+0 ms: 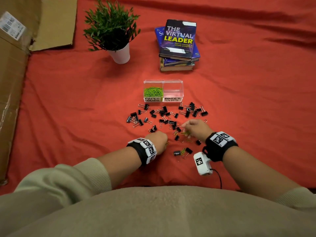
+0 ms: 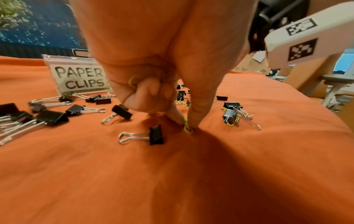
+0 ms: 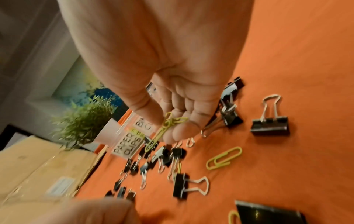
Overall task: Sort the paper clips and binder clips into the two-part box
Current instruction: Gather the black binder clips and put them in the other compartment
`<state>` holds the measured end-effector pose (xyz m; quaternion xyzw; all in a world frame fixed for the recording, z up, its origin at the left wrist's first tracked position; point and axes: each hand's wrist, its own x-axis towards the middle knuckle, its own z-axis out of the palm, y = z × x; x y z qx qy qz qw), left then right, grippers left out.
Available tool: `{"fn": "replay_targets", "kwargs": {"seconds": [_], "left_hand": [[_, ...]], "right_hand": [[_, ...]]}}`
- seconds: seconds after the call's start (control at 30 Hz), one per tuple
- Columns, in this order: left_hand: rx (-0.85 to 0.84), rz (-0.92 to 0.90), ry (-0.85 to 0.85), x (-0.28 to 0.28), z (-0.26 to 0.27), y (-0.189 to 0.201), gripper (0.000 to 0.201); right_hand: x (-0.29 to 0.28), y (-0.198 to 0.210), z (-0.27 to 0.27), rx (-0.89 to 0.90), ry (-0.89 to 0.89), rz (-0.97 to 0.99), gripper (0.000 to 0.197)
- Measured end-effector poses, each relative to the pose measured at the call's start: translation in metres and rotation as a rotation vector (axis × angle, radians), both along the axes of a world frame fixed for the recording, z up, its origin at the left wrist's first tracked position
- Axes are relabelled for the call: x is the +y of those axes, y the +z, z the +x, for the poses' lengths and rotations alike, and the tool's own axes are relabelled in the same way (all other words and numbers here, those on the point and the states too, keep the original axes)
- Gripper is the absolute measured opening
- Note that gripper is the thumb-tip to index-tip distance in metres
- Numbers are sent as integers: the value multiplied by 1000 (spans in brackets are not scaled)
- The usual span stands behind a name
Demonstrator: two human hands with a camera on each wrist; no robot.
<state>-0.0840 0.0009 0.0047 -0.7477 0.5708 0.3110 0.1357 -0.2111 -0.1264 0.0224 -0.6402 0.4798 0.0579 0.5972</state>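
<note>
half done, i'd say: green wire paper clips (image 1: 152,92) fill the clear two-part box's (image 1: 172,82) left bay, right bay bare. black metal binder clips (image 1: 164,115) lie scattered near it. left hand (image 2: 162,84) and right hand (image 3: 172,106) each pinch stray green clips.

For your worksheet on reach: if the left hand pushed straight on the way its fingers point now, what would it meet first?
The left hand points its fingers straight down, already pinching a yellow-green paper clip against the red cloth. So it would meet that clip and the cloth at once.
</note>
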Motion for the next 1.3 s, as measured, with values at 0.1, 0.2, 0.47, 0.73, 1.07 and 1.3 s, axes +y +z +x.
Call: {"fn": "replay_targets", "kwargs": {"seconds": [0.1,0.2,0.47,0.73,1.07,1.3], "left_hand": [[19,24,-16,1,1,2,27],[82,31,-4,3,5,1,30],[343,-163,216,6,23,4,7],[629,-290,537,-6,32,1,21],[679,-152,645,-24,19,1,32],[294,-200,427,-39,-2,-8,9]], "right_hand": [[-8,1,-2,-17,-160,138,26],[-7,-1,-1,-67,-262,283,14],[-3,-15,6,122,44,-107,13],[-3,-23,13,137,460,-487,17],[-22,-29,8,159,343,-611,6],[-5,-31,5,169,611,-620,13]]}}
